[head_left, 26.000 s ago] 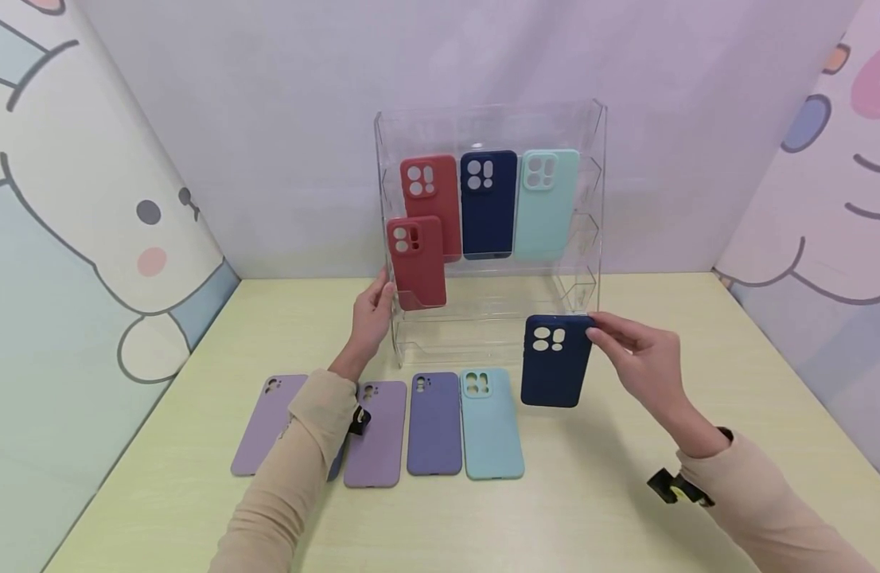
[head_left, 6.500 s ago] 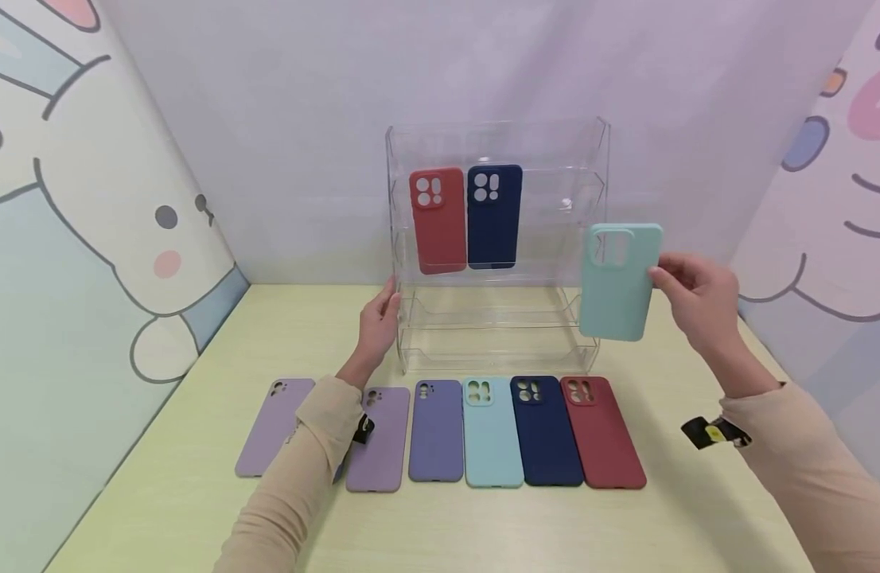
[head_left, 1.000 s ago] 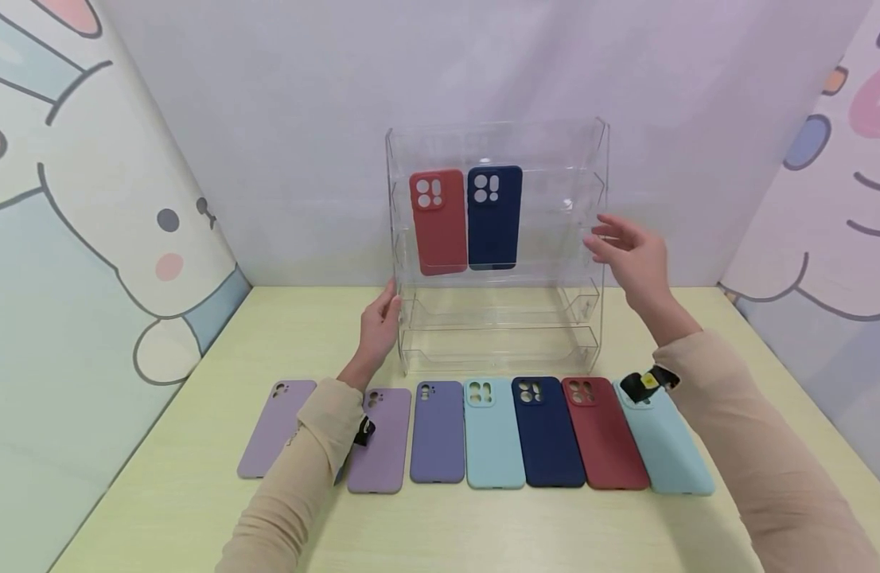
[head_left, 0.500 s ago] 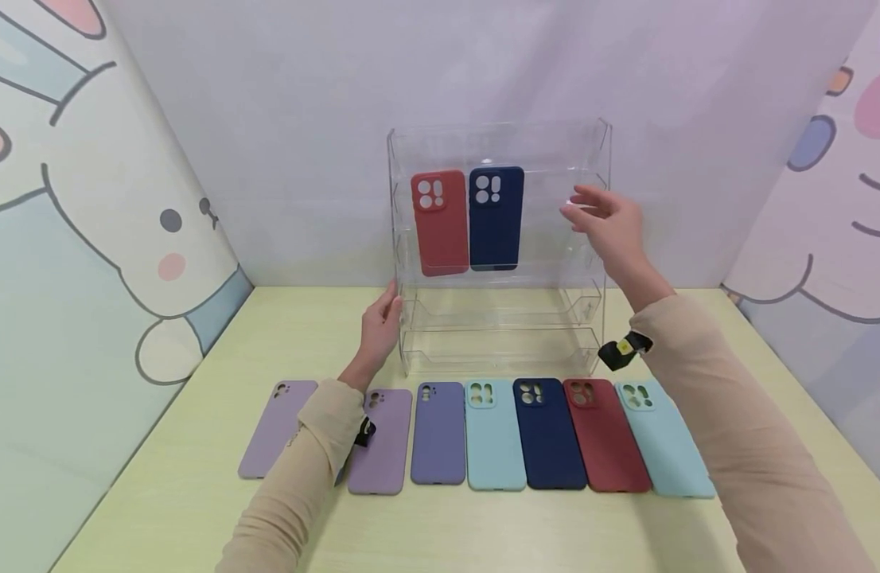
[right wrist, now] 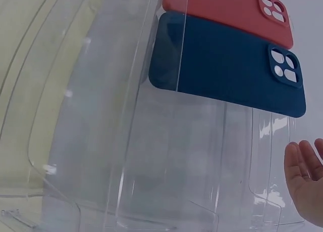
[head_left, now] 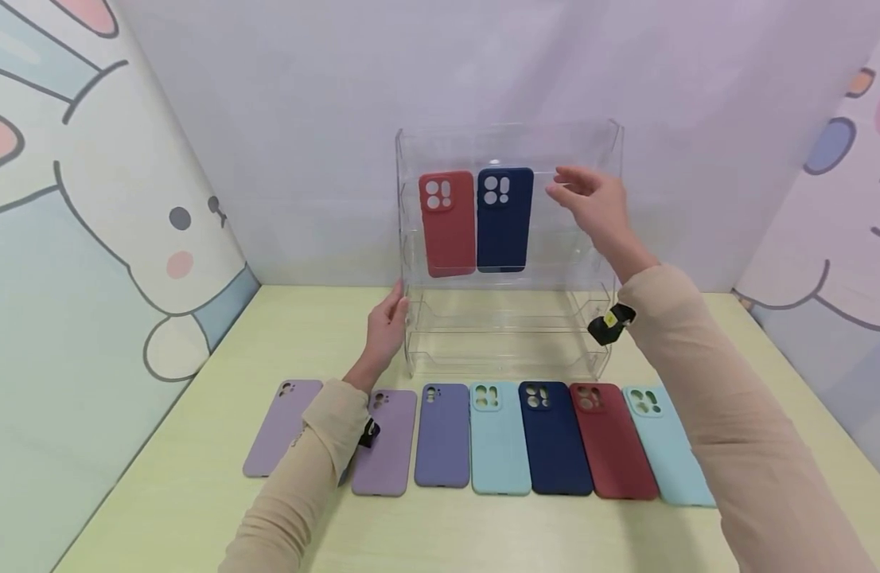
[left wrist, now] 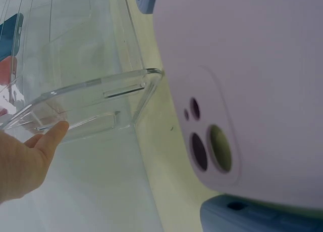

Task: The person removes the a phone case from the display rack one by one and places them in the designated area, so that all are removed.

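Note:
A clear acrylic display rack [head_left: 508,322] stands upright at the middle of the table. My left hand [head_left: 386,325] holds the rack's left side panel, its thumb at the panel edge in the left wrist view. A red phone case [head_left: 450,235] and a navy phone case [head_left: 504,235] stand side by side in an upper tier. My right hand [head_left: 597,203] is just right of the navy case, apart from it, with loosely bent fingers and nothing between them. In the right wrist view, part of that hand shows at the right edge.
On the table, in front of the rack, lies a row of phone cases: lilac [head_left: 384,450], purple [head_left: 442,446], mint [head_left: 500,450], navy [head_left: 557,446], red [head_left: 615,450] and another mint [head_left: 669,446]. My left forearm partly covers the leftmost ones.
Since 26 seconds ago, a navy, a red and a mint case have joined the table row, and the rack holds fewer cases. Lately my right hand has moved up and left towards the navy case.

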Tool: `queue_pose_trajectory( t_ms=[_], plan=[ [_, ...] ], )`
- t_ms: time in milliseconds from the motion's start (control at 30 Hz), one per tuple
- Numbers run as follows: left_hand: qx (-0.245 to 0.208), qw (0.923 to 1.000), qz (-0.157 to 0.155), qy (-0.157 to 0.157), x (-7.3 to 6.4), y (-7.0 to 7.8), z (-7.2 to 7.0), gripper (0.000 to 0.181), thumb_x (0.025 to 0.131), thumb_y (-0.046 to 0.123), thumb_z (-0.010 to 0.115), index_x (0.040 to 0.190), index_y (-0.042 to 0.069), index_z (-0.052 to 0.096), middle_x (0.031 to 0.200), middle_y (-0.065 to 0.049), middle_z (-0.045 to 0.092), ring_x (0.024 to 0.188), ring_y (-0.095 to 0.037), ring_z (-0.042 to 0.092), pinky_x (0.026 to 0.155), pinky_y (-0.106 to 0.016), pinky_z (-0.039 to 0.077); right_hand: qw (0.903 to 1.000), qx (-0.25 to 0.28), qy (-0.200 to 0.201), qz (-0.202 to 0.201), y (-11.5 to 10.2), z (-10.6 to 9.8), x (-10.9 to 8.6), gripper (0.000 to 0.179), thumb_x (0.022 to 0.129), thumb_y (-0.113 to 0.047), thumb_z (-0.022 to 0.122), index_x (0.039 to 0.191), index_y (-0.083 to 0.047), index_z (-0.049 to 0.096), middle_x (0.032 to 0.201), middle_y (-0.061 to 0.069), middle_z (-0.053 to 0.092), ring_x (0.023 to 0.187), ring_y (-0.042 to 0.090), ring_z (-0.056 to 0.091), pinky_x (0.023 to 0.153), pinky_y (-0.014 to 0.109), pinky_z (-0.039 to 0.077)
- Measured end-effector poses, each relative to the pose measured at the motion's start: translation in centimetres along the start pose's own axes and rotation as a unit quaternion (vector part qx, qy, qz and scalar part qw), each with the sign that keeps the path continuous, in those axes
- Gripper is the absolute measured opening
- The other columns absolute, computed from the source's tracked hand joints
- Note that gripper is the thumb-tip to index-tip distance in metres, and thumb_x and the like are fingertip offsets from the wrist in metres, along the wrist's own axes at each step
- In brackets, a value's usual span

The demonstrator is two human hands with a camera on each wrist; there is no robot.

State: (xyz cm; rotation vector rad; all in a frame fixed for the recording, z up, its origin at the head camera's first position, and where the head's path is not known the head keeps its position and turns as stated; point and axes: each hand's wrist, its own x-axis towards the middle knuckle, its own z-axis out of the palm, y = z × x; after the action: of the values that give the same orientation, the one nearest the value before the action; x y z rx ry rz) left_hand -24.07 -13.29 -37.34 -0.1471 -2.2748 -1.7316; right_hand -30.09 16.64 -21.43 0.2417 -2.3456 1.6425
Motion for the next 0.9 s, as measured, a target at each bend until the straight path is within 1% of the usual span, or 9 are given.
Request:
queue_pose_trajectory(
  t_ms=[67,100,167,233,400,533,633,767,900],
  plan=[
    [-0.002,1.0,-0.002,-0.002,0.0,0.0,0.1,0.043,0.098,0.013,0.04,0.14,0.006,0.033,0.142,-0.011,0.033,0.115,-0.021,0.045,0.091,-0.033,0.043,1.0,-0.007,-0.005,0.002,-0.1,0.1,0.4,0.048,0.085,-0.027,0.064,0.129,-0.009,0.053,0.116,0.005,0.059,0.102,0.013,0.053,0.084,0.024,0.044],
    [-0.003,1.0,0.0,-0.001,0.2,-0.4,0.1,0.043,0.098,0.014,0.04,0.14,0.007,0.032,0.143,-0.01,0.032,0.118,-0.02,0.043,0.093,-0.035,0.041,0.9998,-0.015,-0.009,0.003,-0.2,0.1,0.7,0.048,0.086,-0.027,0.063,0.129,-0.01,0.053,0.119,0.005,0.058,0.104,0.014,0.053,0.086,0.025,0.043],
    [-0.002,1.0,-0.002,-0.002,0.2,-0.4,0.2,0.043,0.098,0.014,0.04,0.14,0.007,0.032,0.143,-0.01,0.033,0.115,-0.019,0.044,0.092,-0.035,0.042,0.9994,-0.029,-0.016,0.004,-0.4,0.2,1.1,0.047,0.087,-0.027,0.062,0.13,-0.011,0.052,0.122,0.005,0.057,0.106,0.016,0.052,0.089,0.027,0.043],
    [0.002,1.0,-0.001,-0.002,0.2,-0.4,0.2,0.043,0.098,0.014,0.04,0.14,0.007,0.033,0.142,-0.01,0.033,0.112,-0.019,0.046,0.091,-0.035,0.042,0.9992,-0.031,-0.023,0.005,-0.5,0.3,1.4,0.046,0.088,-0.024,0.061,0.13,-0.01,0.052,0.125,0.007,0.056,0.109,0.017,0.052,0.092,0.029,0.042],
    [0.014,0.9999,0.006,0.003,0.1,-0.3,0.1,0.042,0.098,0.013,0.04,0.139,0.005,0.034,0.141,-0.011,0.035,0.112,-0.02,0.046,0.092,-0.035,0.041,0.9989,-0.026,-0.039,0.005,-0.6,1.0,2.3,0.045,0.089,-0.02,0.06,0.131,-0.009,0.05,0.127,0.009,0.054,0.11,0.018,0.053,0.094,0.032,0.041],
    [0.009,0.9999,0.008,0.009,0.1,-0.3,0.1,0.042,0.097,0.012,0.041,0.138,0.005,0.035,0.14,-0.012,0.036,0.106,-0.028,0.05,0.085,-0.035,0.044,0.9984,-0.024,-0.051,0.002,-0.6,1.5,2.7,0.044,0.09,-0.017,0.057,0.132,-0.008,0.049,0.128,0.01,0.053,0.108,0.018,0.054,0.093,0.031,0.042],
    [0.008,0.9999,0.01,0.008,0.1,-0.2,0.2,0.042,0.097,0.012,0.042,0.138,0.005,0.035,0.14,-0.012,0.036,0.103,-0.031,0.051,0.08,-0.032,0.046,0.9979,-0.021,-0.062,0.002,-0.6,1.7,2.9,0.041,0.092,-0.015,0.054,0.132,-0.006,0.048,0.13,0.012,0.051,0.108,0.018,0.054,0.09,0.03,0.044],
    [0.012,0.9999,0.007,0.007,0.1,-0.2,0.3,0.042,0.097,0.013,0.042,0.139,0.006,0.035,0.14,-0.012,0.037,0.096,-0.026,0.052,0.074,-0.024,0.045,0.997,-0.024,-0.073,0.014,-0.4,1.9,3.1,0.04,0.094,-0.016,0.05,0.133,-0.007,0.047,0.132,0.012,0.049,0.11,0.018,0.052,0.09,0.03,0.044],
    [0.014,0.9998,0.007,0.009,0.1,-0.2,0.2,0.042,0.097,0.012,0.042,0.138,0.006,0.035,0.139,-0.013,0.038,0.078,-0.023,0.048,0.063,-0.018,0.041,0.9971,-0.022,-0.068,0.025,-0.4,2.3,3.3,0.039,0.094,-0.02,0.05,0.131,-0.009,0.05,0.13,0.01,0.051,0.107,0.017,0.052,0.09,0.03,0.045]
  ],
)
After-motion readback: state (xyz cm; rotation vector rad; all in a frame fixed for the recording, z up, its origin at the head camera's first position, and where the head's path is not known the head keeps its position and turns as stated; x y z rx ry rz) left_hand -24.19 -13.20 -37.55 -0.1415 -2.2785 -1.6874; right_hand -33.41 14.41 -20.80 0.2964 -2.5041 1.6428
